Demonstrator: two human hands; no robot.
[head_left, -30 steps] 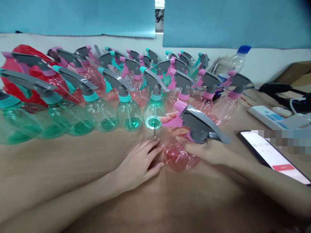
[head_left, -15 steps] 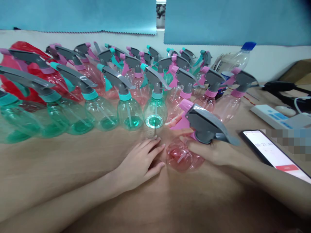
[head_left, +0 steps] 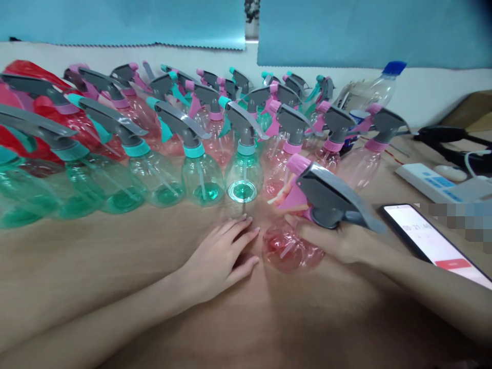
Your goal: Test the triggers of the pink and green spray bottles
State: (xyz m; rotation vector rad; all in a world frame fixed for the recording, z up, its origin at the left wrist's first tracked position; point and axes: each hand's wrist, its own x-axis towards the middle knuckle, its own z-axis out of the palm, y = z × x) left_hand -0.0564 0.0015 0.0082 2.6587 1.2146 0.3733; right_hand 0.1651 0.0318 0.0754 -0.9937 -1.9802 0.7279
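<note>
My right hand (head_left: 326,238) is wrapped round a pink spray bottle (head_left: 286,251) with a grey and pink trigger head. The fingers pass behind the neck and show by the pink trigger (head_left: 294,197); the bottle's nozzle points to the upper left. Just left of this bottle, my left hand (head_left: 219,256) lies flat on the tabletop with its fingers spread, holding nothing. Beyond the left fingertips stands a green spray bottle (head_left: 245,169), and another green spray bottle (head_left: 202,177) is beside it.
Several pink and green spray bottles stand in rows behind. A red plastic bag (head_left: 36,77) lies back left. On the right are a phone (head_left: 430,241) showing a timer, a white power strip (head_left: 430,179) and a clear bottle with a blue cap (head_left: 378,89).
My right hand and the pink spray bottle have shifted slightly to the right, the trigger head most. My left hand has stayed in place. The view has tilted a little.
</note>
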